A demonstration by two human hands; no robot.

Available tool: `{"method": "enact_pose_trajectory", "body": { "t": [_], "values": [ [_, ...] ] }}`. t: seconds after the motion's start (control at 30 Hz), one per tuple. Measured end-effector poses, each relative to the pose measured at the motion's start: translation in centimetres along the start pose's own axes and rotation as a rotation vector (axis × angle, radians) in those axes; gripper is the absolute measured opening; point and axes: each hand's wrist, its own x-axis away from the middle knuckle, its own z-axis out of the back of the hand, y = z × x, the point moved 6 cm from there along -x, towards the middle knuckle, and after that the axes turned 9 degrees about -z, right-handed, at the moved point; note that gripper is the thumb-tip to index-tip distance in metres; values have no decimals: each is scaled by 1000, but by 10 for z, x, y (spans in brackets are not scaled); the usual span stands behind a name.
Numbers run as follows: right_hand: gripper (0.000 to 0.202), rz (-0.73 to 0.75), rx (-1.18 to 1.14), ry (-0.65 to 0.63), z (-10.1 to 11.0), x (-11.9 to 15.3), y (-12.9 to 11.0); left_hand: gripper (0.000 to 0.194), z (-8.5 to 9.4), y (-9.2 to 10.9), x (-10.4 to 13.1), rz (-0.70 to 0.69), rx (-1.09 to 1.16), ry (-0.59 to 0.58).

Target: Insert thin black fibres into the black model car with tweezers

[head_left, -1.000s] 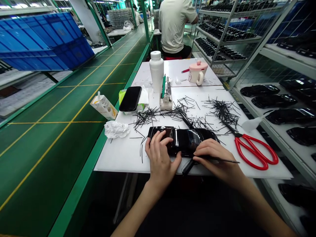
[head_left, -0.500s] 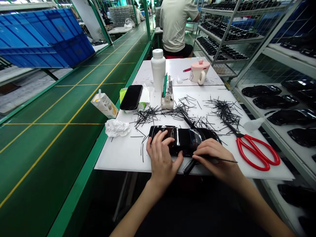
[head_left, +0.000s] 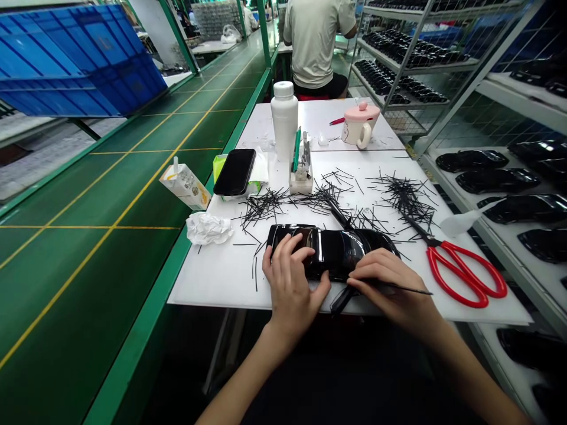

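Observation:
A glossy black model car body [head_left: 330,248] lies crosswise near the front edge of the white table [head_left: 212,283]. My left hand [head_left: 290,277] grips its left part, fingers over the top and thumb against the near side. At the near right side of the car, my right hand [head_left: 392,280] pinches a thin black strip [head_left: 411,290] whose tail sticks out to the right; its tip at the car is hidden by the fingers. A dark bar-like piece [head_left: 342,300] pokes out from under the car towards me. Loose black strips [head_left: 266,206] lie scattered behind the car.
Red-handled scissors [head_left: 465,274] lie at the right. Behind are a white bottle [head_left: 284,121], phone [head_left: 235,171], drink carton [head_left: 186,186], crumpled paper [head_left: 208,228] and lidded mug [head_left: 359,125]. A green conveyor [head_left: 133,236] runs left; racks [head_left: 469,203] of car bodies stand right. A person [head_left: 314,44] sits ahead.
The view has shifted slightly. Both hands stay at the car, with the strip still in the right fingers; I see no clear change in their grip.

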Motion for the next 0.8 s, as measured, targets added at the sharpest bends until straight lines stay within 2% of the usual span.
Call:
{"method": "enact_pose_trajectory", "body": {
  "t": [0.43,0.63,0.8],
  "values": [
    [9,-120,77,-80,-8,-10,-8,33,0,-1,0,6,36,-4],
    [12,-51,196,-63,-15,-13,-21,34,-1,-1,1,-4,38,-15],
    [11,-75,170,-28,-16,-7,-14,33,0,-1,1,-6,29,13]
  ]
}}
